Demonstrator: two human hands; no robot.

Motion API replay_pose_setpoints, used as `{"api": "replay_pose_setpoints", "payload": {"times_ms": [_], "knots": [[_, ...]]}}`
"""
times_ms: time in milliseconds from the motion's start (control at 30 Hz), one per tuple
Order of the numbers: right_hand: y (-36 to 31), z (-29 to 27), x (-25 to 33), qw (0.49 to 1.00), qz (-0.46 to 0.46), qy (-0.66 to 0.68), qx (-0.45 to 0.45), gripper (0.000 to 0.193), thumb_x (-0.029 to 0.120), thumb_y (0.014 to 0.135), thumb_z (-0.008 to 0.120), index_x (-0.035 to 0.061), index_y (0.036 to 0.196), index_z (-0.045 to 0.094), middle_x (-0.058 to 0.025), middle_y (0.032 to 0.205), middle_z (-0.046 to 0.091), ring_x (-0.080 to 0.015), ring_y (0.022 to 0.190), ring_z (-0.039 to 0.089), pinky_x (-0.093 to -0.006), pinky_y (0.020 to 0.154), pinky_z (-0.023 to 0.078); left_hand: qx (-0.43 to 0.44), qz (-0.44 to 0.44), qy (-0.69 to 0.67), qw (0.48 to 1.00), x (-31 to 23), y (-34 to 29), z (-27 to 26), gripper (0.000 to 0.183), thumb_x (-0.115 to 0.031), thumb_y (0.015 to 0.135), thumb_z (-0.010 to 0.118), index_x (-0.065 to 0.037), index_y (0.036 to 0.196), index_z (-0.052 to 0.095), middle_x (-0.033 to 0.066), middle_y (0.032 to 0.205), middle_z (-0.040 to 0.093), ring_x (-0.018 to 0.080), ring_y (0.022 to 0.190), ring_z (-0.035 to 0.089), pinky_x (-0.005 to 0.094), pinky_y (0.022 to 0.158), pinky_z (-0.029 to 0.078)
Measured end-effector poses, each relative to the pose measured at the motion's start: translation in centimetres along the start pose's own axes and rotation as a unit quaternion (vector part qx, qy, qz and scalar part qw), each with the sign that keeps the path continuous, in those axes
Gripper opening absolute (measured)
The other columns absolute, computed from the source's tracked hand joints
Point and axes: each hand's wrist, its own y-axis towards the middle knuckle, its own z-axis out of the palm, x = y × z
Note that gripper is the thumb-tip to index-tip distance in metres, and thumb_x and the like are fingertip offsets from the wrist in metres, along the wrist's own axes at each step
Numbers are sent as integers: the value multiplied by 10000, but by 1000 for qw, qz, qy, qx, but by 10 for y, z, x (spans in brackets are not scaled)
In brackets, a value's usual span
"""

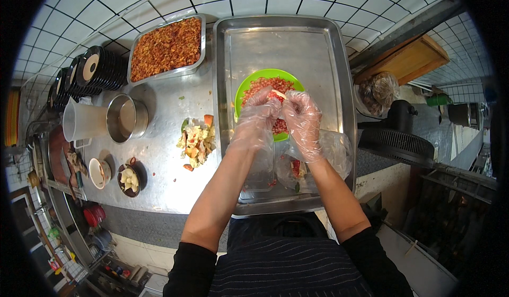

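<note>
Both my hands, in clear plastic gloves, are over a bright green plate [298, 83] heaped with red pomegranate seeds [278, 83]. Between my fingertips is a pomegranate piece [275, 95] with red seeds and a pale edge. My left hand [258, 115] grips it from the left; my right hand [302, 118] pinches its other side. The fingers partly cover it. The plate rests in a large steel tray [281, 34]. Below my right wrist, a clear plastic bag [331, 154] lies in the tray, with another pomegranate piece [297, 168] by it.
Peel scraps [196, 142] lie on the steel table left of the tray. A tray of reddish-brown crumbly food [168, 49], black plates [95, 68], a plastic jug [82, 119], a steel pot [127, 118], and a bowl of pale pieces [129, 180] stand farther left. A black fan [395, 135] is at right.
</note>
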Motion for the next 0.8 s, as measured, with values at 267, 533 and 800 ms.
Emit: {"api": "replay_pose_setpoints", "payload": {"times_ms": [267, 533, 800], "knots": [[3, -2, -9, 999, 23, -20, 11, 150, 33, 816, 617, 9, 964, 611, -69, 845, 655, -120, 773, 611, -286, 709, 511, 23, 20, 19, 999, -4, -6, 3, 472, 45, 793, 620, 7, 1244, 487, 98, 983, 595, 178, 819, 603, 269, 758, 539], [7, -5, -11, 998, 45, -27, 18, 155, 61, 831, 617, 8, 975, 596, -109, 855, 655, -147, 777, 622, -305, 714, 510, 13, -33, -50, 998, -12, 0, 7, 315, 11, 831, 619, 2, 1137, 549, 96, 974, 609, 178, 855, 615, 283, 768, 548], [7, -5, -14, 999, 37, -22, 23, 165, 81, 844, 612, 7, 989, 588, -117, 845, 657, -152, 767, 622, -312, 700, 508, 32, 15, 20, 999, -1, 3, 2, 221, -29, 866, 613, 3, 1082, 582, 79, 988, 616, 174, 901, 608, 283, 825, 533]]}}
